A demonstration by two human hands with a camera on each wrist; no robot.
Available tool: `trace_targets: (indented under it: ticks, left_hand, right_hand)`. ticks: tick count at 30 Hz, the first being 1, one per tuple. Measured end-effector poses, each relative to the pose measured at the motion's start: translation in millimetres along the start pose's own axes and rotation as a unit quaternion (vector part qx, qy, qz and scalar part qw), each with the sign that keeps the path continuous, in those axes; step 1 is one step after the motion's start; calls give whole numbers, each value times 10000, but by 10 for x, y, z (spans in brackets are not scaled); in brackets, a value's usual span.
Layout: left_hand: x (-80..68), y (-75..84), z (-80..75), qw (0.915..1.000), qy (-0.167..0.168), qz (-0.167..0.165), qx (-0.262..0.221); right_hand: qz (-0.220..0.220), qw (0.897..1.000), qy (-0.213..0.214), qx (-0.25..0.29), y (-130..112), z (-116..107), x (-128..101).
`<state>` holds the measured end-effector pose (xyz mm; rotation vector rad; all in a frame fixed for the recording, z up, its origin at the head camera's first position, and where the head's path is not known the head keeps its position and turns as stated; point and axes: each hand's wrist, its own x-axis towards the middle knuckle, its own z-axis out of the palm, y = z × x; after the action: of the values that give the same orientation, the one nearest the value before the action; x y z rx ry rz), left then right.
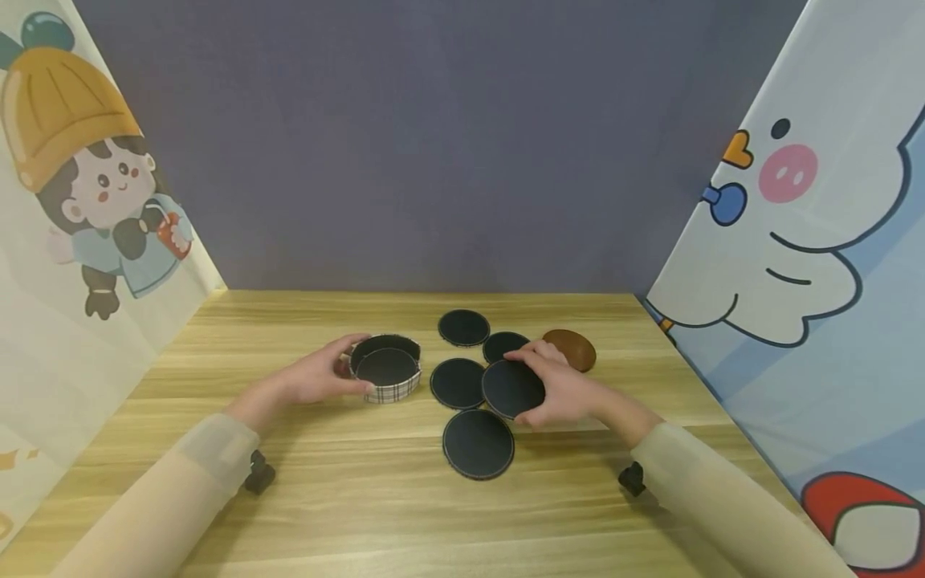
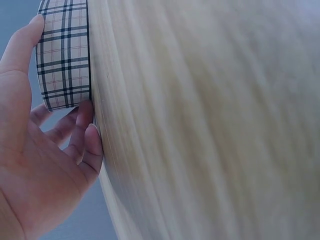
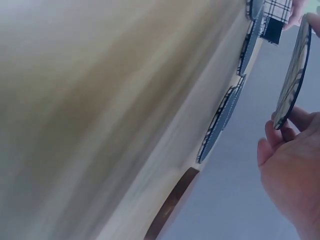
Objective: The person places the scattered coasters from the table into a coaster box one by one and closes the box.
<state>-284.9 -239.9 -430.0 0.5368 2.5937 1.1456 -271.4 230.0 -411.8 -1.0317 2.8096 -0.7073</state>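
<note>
My left hand (image 1: 318,376) grips a round holder (image 1: 393,392) with a plaid outer wall and a dark inside, thumb on the near side and fingers behind. In the left wrist view, its plaid wall (image 2: 65,55) stands on the table between thumb and fingertips. My right hand (image 1: 560,387) holds a round black coaster (image 1: 511,389) by its edges, raised above the table. The right wrist view shows this coaster's plaid underside (image 3: 292,82) tilted. Below and around it lie several more black coasters, among them one at the back (image 1: 463,327) and one nearest me (image 1: 478,444).
A brown oval object (image 1: 571,350) lies behind my right hand. Two other coasters lie at the middle left (image 1: 458,383) and partly behind my right fingers (image 1: 503,346). The wooden table (image 1: 347,514) meets a grey back panel (image 1: 433,160) and printed side panels.
</note>
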Motion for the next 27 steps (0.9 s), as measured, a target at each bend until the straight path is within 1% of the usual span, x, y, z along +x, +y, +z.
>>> trace_targets:
  ticks: [2,7,15,27]
  left_hand:
    - [-1,1,-2,10000,3,34,8]
    - [1,4,-1,10000,3,-2,17]
    - [3,-2,2,10000,-13,66,24]
    - [-13,10,2,10000,15,18,10]
  right_hand:
    - [-8,10000,-22,24,-27,-6,63]
    - [-22,9999,-96,53,-97,1,209]
    - [-31,9998,-146,112,-204,65,429]
    - [7,9994,-290,209,-342,175,727]
